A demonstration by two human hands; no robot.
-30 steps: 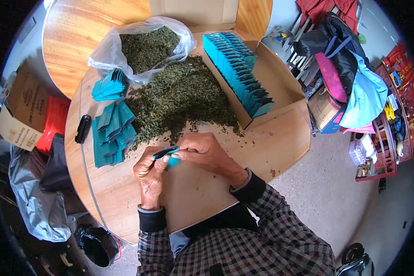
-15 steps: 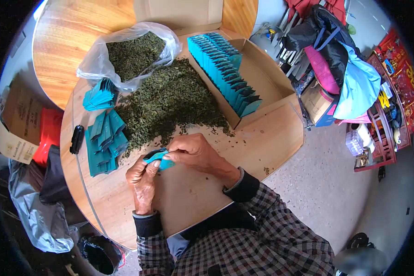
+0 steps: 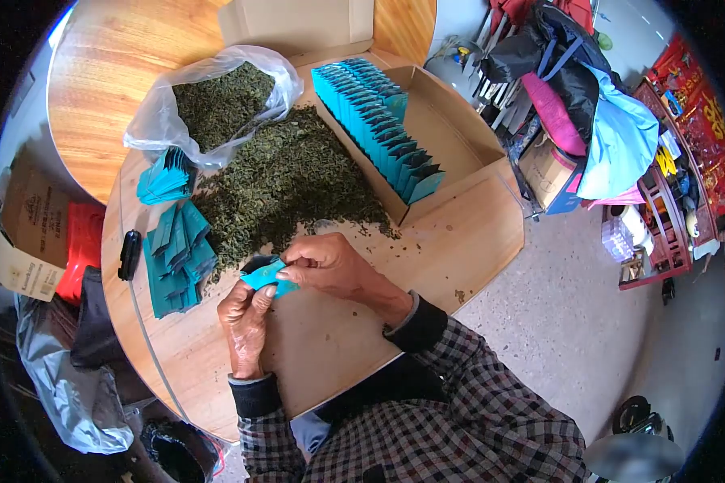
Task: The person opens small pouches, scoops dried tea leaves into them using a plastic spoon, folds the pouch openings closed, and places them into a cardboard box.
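Observation:
Between my two hands is a small teal packet (image 3: 263, 276), its dark mouth gaping on the left side. My left hand (image 3: 244, 324) pinches its lower left part between thumb and fingers. With thumb and fingertips, my right hand (image 3: 329, 266) grips the packet's right side. Just beyond my hands spreads a heap of dried tea leaves (image 3: 298, 173). Left of the heap, flat teal packets (image 3: 176, 262) lie in an overlapping pile, and behind them sits a fanned bundle of teal packets (image 3: 167, 177).
A clear plastic bag (image 3: 157, 121) of leaves stands at the back. A cardboard box (image 3: 479, 133) holds rows of upright teal packets (image 3: 370, 121) on its left side. A black object (image 3: 130, 254) lies near the left edge of the round table (image 3: 330, 354). Folded cloth items hang at right.
The packet has turned so more of its teal face shows, and its dark mouth now sits at the upper left. Both hands stay on it. The view has shifted slightly.

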